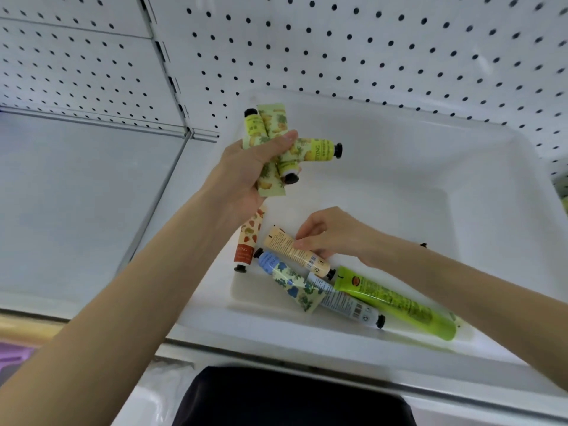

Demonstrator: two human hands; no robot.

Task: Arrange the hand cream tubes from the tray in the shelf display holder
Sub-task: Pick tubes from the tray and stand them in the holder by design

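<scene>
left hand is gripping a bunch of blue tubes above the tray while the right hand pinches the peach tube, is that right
Not quite: the tubes in the left hand are yellow, not blue. The head view shows it gripping a bunch of yellow tubes above the tray while the right hand pinches the peach tube.

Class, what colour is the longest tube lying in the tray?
The longest tube is lime green, seen in head view.
</scene>
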